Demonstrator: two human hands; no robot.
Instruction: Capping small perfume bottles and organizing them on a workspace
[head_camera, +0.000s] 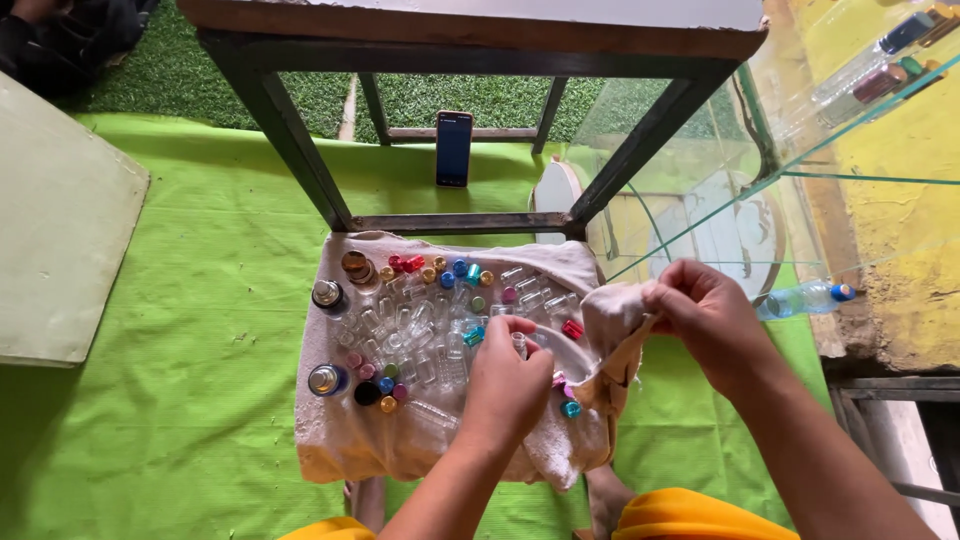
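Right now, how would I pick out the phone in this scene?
Find the dark metal table frame standing on the green mat. The phone stands upright on the mat between the frame's legs, beyond the cloth of small bottles: the only flat, dark rectangle there.

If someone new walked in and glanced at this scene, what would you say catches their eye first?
Probably the cluster of small clear glass vials with bright coloured caps, spread over a beige towel on the lime-green floor cloth. Just right of them, the left hand holds one vial while the right hand pinches a beige rag. Behind, a phone stands upright under a dark metal table frame.
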